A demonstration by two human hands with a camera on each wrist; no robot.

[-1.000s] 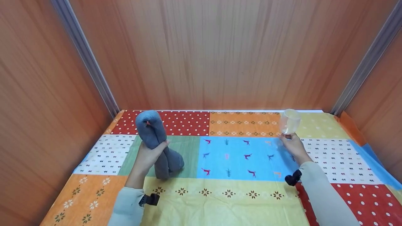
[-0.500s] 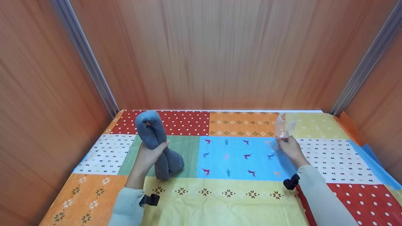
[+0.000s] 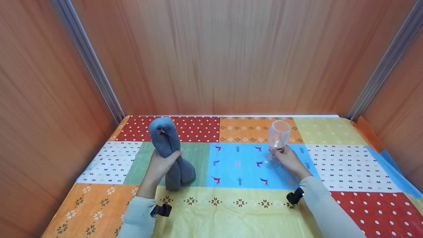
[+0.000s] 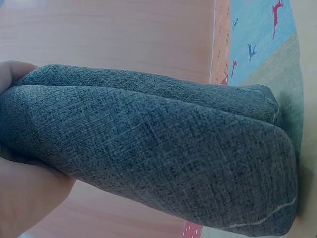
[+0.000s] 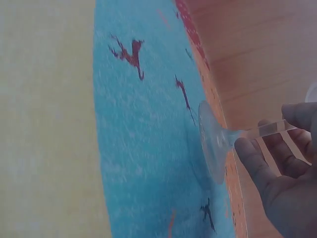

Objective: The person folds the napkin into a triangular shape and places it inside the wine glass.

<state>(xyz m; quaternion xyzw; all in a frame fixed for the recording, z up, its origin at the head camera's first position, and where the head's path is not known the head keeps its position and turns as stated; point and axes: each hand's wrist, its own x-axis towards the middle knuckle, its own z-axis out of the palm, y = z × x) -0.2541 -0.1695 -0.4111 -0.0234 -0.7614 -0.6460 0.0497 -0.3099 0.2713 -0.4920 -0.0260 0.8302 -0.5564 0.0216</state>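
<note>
My left hand point(image 3: 162, 163) grips a grey neck pillow point(image 3: 165, 138) around its middle, squeezing its two arms together. The pillow stands upright, its rounded bend at the top and both ends down at the cloth. In the left wrist view the woven grey fabric point(image 4: 163, 144) fills much of the picture. On the right, my right hand point(image 3: 290, 160) pinches the stem of a clear wine glass point(image 3: 279, 134), bowl upward. The right wrist view shows its round foot point(image 5: 213, 144) close to the blue patch; whether they touch I cannot tell.
A patchwork-patterned tablecloth point(image 3: 231, 211) covers the table. Wood-grain panels point(image 3: 211, 59) enclose it at the back and both sides, with grey metal posts point(image 3: 96, 62) at the corners. The cloth bunches up along the right edge.
My right hand has carried the wine glass left, from near the pale yellow patch to above the blue one. My left hand and the neck pillow have shifted slightly right.
</note>
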